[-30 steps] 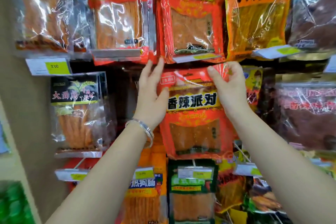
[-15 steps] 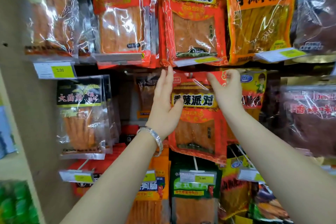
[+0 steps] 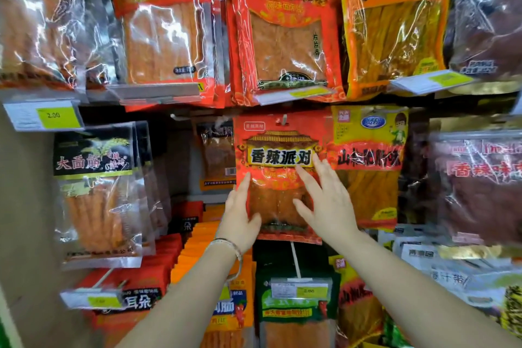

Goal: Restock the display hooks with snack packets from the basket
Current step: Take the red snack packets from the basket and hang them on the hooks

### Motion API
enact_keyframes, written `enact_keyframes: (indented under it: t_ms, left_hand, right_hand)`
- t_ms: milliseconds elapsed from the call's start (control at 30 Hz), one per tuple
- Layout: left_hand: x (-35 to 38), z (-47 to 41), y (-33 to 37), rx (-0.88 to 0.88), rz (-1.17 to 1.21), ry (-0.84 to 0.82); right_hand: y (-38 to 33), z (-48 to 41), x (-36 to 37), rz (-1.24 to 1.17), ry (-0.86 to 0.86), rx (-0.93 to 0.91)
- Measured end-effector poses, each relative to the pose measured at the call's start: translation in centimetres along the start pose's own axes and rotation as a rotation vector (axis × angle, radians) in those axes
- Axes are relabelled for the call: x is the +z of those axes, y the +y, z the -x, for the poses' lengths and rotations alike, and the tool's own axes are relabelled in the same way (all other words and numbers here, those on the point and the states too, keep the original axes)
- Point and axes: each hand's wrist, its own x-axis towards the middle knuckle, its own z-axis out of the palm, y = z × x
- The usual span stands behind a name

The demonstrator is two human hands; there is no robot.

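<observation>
Nearest us, our left hand [image 3: 240,217] lies along the left edge of the red packet [image 3: 279,135]. Its fingers are straight, its thumb rests on the lower front, and it grips nothing. A bracelet [image 3: 226,246] circles that wrist. Our right hand [image 3: 327,200] lies flat on the packet's front, fingers spread and straight, fingertips reaching the yellow name band. The red packet hangs upright from a hook [image 3: 283,121] that passes through the hole in its top edge. Just below the red packet we see a green packet [image 3: 282,308] with a price tag [image 3: 299,288] in front of it. A yellow packet [image 3: 370,150] hangs against the red packet's right side, and a black-labelled clear packet [image 3: 93,178] hangs well to its left. Above it hangs an upper red packet [image 3: 282,22] of the same design.
</observation>
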Motion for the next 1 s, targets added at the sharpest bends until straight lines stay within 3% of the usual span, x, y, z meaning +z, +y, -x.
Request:
enact_keyframes:
  t_ms: [367,500,600,733,867,1000]
  left_hand:
    - [-0.4,-3.4,0.4,-0.191,0.048,-0.119]
    - [-1.3,-2.3,1.5,-0.227,0.004,-0.098]
    - [-2.4,0.6,2.5,-0.118,-0.011,0.060]
    - [-3.8,7.7,2.1,-0.070,0.209,0.144]
    - [-3.8,17.6,-2.7,-0.257,0.300,0.209]
    - [-2.1,32.0,-10.2,-0.765,0.292,0.061]
  right_hand:
    - [-0.5,-4.1,-0.4,0.096,-0.367,0.122]
    - [-2.1,-3.6,-2.8,0.079,-0.310,0.176]
    - [-3.7,-1.3,-4.6,-0.152,-0.192,0.175]
    - [-7.0,4.3,-4.9,-0.514,-0.339,0.178]
    - [-10.3,12.4,-1.5,-0.722,-0.598,0.203]
    - [-13.7,23.6,3.5,-0.787,-0.938,0.312]
